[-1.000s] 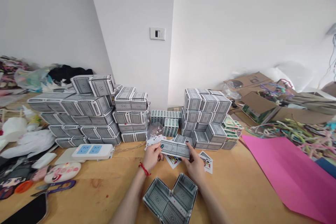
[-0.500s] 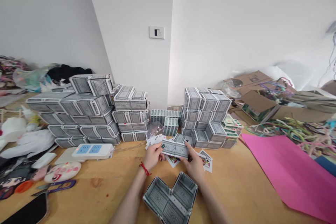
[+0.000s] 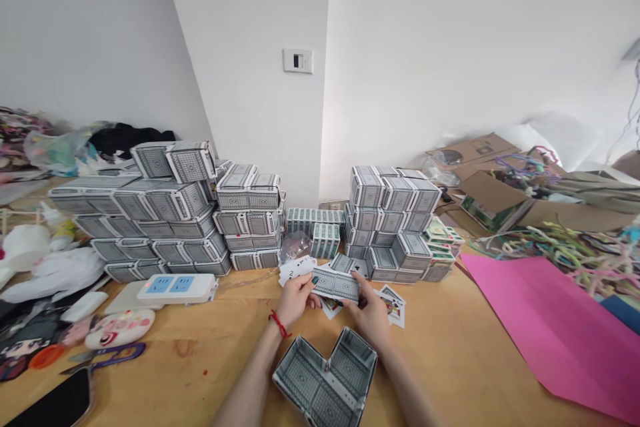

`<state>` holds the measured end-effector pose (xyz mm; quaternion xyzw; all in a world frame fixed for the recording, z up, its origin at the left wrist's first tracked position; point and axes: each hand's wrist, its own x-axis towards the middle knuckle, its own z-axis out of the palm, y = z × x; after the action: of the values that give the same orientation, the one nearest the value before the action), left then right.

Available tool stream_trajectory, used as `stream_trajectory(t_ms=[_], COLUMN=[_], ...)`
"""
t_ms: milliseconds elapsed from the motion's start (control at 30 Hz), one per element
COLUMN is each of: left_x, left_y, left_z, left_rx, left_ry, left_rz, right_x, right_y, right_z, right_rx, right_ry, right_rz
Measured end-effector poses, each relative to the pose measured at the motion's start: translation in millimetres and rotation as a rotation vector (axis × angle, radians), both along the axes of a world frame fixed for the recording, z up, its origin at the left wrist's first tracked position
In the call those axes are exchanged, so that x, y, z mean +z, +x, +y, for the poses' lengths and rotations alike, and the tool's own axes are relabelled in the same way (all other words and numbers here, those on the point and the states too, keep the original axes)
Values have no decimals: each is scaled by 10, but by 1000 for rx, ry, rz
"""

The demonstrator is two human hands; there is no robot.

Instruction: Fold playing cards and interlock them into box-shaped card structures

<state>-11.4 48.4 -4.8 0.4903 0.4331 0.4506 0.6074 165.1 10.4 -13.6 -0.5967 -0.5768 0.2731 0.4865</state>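
Note:
Grey patterned playing cards (image 3: 335, 283), joined in a strip, are held level between both hands above the table. My left hand (image 3: 295, 300), with a red string at the wrist, pinches their left end, thumb on top. At the right end, my right hand (image 3: 369, 310) grips the edge with its fingers. Loose cards lie behind and beneath the hands, among them a face card (image 3: 393, 307) to the right. Between my forearms sits an open heart-shaped box (image 3: 327, 380) made of the same cards, its lower tip cut off by the frame.
Stacked card-covered blocks (image 3: 165, 213) stand at the back left, with more stacks (image 3: 393, 220) at the back right. A power strip (image 3: 176, 288), scissors (image 3: 115, 355) and phone (image 3: 55, 403) lie left. Pink paper (image 3: 555, 333) and tangled coloured stems (image 3: 565, 247) are right.
My left hand has shifted slightly right along the card strip, covering more of its left end. My right hand stays almost in place.

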Motion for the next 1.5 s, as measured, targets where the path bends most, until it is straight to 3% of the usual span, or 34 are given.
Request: stream_trajectory(t_ms=[200, 467, 1100, 1500], left_x=[13, 54, -9, 29], left_y=[15, 18, 14, 24], left_z=[-4, -23, -5, -25], left_rx=[-22, -46, -74, -38], left_ry=[-18, -36, -64, -105], left_rz=[-42, -24, -89, -111], right_x=[46, 53, 7, 17], right_y=[-24, -24, 0, 0], right_z=[-20, 15, 49, 42], right_rx=[160, 187, 182, 182], right_ry=[25, 13, -53, -89], right_rz=[272, 495, 575, 648])
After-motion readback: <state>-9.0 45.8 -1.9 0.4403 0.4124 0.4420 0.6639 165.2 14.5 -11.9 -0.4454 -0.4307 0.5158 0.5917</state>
